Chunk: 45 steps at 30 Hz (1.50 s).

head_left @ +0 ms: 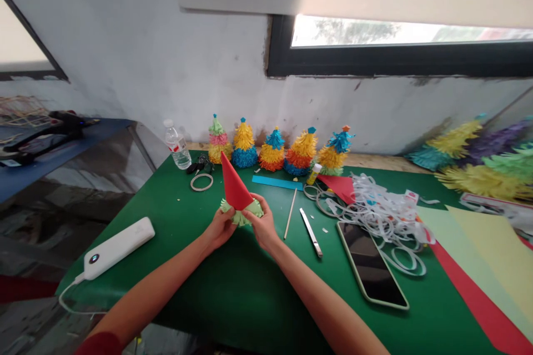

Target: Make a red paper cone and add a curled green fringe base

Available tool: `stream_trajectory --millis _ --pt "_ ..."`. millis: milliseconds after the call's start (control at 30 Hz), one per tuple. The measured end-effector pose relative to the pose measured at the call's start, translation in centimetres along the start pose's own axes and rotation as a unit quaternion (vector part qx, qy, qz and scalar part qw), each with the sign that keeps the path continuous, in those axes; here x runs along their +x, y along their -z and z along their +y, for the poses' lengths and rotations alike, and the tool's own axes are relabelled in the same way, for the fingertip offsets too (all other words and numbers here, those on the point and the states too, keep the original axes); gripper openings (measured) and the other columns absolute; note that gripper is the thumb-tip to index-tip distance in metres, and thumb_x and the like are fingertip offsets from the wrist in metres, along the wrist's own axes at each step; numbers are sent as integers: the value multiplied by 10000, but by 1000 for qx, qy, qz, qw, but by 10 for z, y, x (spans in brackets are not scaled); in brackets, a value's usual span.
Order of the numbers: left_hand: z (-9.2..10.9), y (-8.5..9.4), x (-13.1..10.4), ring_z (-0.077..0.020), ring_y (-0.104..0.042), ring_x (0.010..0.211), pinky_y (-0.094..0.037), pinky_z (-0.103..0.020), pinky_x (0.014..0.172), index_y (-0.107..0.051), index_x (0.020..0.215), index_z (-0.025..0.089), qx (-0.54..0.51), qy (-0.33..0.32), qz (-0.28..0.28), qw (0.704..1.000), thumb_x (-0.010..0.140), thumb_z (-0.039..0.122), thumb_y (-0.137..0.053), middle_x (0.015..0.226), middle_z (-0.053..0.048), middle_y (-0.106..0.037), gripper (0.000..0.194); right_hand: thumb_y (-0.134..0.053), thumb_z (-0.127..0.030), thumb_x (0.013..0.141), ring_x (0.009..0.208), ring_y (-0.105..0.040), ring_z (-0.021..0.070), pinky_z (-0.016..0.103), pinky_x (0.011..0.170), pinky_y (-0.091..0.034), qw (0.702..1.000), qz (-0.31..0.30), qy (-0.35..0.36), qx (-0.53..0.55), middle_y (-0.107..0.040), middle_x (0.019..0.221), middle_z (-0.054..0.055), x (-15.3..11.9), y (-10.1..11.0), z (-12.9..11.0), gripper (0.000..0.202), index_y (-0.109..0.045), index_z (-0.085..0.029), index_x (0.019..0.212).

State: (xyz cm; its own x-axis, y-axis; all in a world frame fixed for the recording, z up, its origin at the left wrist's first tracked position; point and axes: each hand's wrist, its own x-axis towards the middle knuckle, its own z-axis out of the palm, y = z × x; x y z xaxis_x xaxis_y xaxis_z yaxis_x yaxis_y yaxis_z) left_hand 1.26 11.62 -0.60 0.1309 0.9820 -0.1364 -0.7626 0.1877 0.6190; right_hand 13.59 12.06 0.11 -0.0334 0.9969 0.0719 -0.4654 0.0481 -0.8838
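A red paper cone (235,184) points up and leans a little to the left above the green table (183,255). Pale green fringed paper (242,217) runs around its base. My left hand (221,227) grips the left side of the base, thumb on the fringe. On the right side, my right hand (262,222) pinches the fringe and the cone's lower edge, with its fingers behind the cone. A blue paper strip (277,183), a thin stick (290,213) and a craft knife (311,233) lie to the right of my hands.
Several fringed paper trees (272,150) stand along the wall, beside a water bottle (177,145). A white power bank (119,248) lies left. Right are a glue stick (313,174), a phone (372,265), tangled white strips (385,205) and coloured sheets (495,249).
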Motion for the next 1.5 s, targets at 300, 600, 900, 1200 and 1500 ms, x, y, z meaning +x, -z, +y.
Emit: stream_trajectory --millis 300,600,900,1200,1500 --pt "-1 -3 0 -140 -668 783 -508 -245 735 -664 940 136 -18 18 -12 1000 638 252 -843 908 -38 -731 370 -800 -251 617 688 -595 107 206 618 -465 998 7 -16 52 -649 834 -40 0 -1 -2 516 -548 -268 1068" --pt "4 -1 1 -153 -685 814 -518 -251 767 -667 980 143 3 -4 -24 1000 708 277 -796 947 -43 -736 329 -837 -211 530 793 -630 149 261 703 -518 999 -3 -16 36 -644 961 -19 -3 -3 1 786 -484 -292 1228" --pt "11 2 1 -180 -674 906 -523 -306 829 -656 1057 122 -29 85 0 996 867 373 -618 1033 -74 -720 317 -810 -246 592 856 -627 158 285 779 -505 999 -29 -24 10 -652 1030 -12 -2 1 -3 731 -492 -307 1247" --pt "24 14 1 -219 -682 794 -530 -347 783 -666 990 133 21 73 8 997 762 241 -667 898 -67 -723 252 -836 -169 515 888 -621 165 264 771 -501 983 -156 -94 30 -622 1158 1 -2 6 -13 821 -518 -318 1257" --pt "26 30 5 -250 -688 788 -555 -351 735 -689 917 149 55 46 11 997 759 352 -673 905 -78 -720 257 -808 -226 597 855 -641 155 265 751 -520 977 -150 -109 101 -679 1038 -4 -3 9 -14 641 -603 -327 1197"
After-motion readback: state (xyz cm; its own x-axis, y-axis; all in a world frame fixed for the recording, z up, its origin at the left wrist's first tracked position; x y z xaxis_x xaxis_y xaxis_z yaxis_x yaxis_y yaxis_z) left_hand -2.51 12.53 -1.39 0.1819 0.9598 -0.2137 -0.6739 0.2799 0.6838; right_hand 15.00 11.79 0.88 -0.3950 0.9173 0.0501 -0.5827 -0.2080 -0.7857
